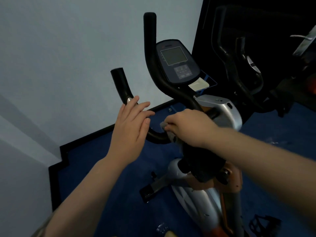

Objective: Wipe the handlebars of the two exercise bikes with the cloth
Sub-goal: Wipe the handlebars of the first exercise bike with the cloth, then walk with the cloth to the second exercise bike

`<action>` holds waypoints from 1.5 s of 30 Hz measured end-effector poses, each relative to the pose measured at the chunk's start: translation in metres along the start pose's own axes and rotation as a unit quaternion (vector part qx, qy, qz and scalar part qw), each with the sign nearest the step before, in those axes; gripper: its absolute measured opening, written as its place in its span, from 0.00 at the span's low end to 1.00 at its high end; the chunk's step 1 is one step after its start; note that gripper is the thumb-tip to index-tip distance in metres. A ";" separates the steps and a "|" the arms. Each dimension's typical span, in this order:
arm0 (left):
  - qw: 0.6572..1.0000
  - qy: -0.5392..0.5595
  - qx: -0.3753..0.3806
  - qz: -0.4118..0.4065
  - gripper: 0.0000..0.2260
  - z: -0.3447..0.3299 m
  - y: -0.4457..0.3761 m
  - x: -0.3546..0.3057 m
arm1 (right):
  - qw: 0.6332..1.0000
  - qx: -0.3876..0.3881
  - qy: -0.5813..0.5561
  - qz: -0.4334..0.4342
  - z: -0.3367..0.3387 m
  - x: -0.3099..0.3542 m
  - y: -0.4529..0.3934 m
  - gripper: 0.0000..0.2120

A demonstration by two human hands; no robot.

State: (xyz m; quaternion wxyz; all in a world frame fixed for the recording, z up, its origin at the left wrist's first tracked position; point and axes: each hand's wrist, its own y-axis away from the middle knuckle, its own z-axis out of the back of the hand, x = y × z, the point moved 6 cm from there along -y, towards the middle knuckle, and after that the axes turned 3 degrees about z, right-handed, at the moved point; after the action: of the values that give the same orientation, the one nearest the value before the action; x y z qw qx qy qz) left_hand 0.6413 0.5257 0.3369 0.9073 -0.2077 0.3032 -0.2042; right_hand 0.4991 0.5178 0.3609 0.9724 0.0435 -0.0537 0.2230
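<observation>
Handlebars [153, 65]: black, padded, on the near exercise bike; one arm rises tall beside the console, the other is shorter and ends nearer the wall, and both curve down to meet at the middle of the bike.
Cloth [168, 133]: grey, bunched, pressed on the low bend of the bar near the middle clamp; only small bits show past the fingers.
Right hand [188, 127]: closed round the cloth and the bar together, knuckles up, forearm coming in from the right edge of view.
Left hand [131, 127]: fingers straight and spread, not gripping; fingertips lie at the silver band on the shorter arm, and whether the palm touches the bar cannot be told.
Console [177, 61]: dark oval panel with a grey screen above a block of buttons, set between the two arms of the bar.
White tray [199, 84]: small, just under the lower edge of the console.
Bike body [220, 110]: silver casing with orange trim, running below the hands towards the bottom edge of view.
Second bike [239, 53]: dark, by the black panel at the upper right, its black bars well apart from both hands.
Floor [106, 168]: blue, edged with a black strip along the pale wall [68, 57].
</observation>
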 end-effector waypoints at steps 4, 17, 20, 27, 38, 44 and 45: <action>0.998 0.041 0.042 -0.024 0.18 0.004 0.014 0.006 | 0.982 -0.169 0.045 -0.071 -0.016 0.046 0.020 0.04; 0.887 0.076 0.426 0.163 0.16 -0.055 0.187 0.124 | 0.938 -0.089 -0.155 -0.295 -0.160 0.119 0.126 0.05; 0.853 0.062 0.504 0.122 0.14 -0.082 0.222 0.111 | 0.885 0.000 -0.203 -0.419 -0.225 0.133 0.184 0.09; 0.760 0.054 0.643 -0.078 0.13 -0.139 0.306 -0.035 | 0.791 0.018 -0.196 -0.579 -0.262 0.163 0.338 0.12; 0.642 0.037 0.686 -0.339 0.14 -0.169 0.473 -0.294 | 0.644 -0.032 -0.199 -0.738 -0.286 0.205 0.626 0.13; 0.603 0.026 0.696 -0.389 0.14 -0.187 0.574 -0.410 | 0.573 -0.007 -0.213 -0.791 -0.304 0.223 0.788 0.12; 0.590 0.026 0.703 -0.396 0.14 -0.186 0.587 -0.429 | 0.557 -0.003 -0.226 -0.799 -0.303 0.225 0.809 0.10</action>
State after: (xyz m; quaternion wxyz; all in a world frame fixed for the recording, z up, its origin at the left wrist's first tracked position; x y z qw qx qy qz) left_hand 0.3522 1.1797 0.1070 0.5929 0.4008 -0.0231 -0.6981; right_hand 0.3715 1.3721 0.1377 0.7080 0.1150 -0.2160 -0.6625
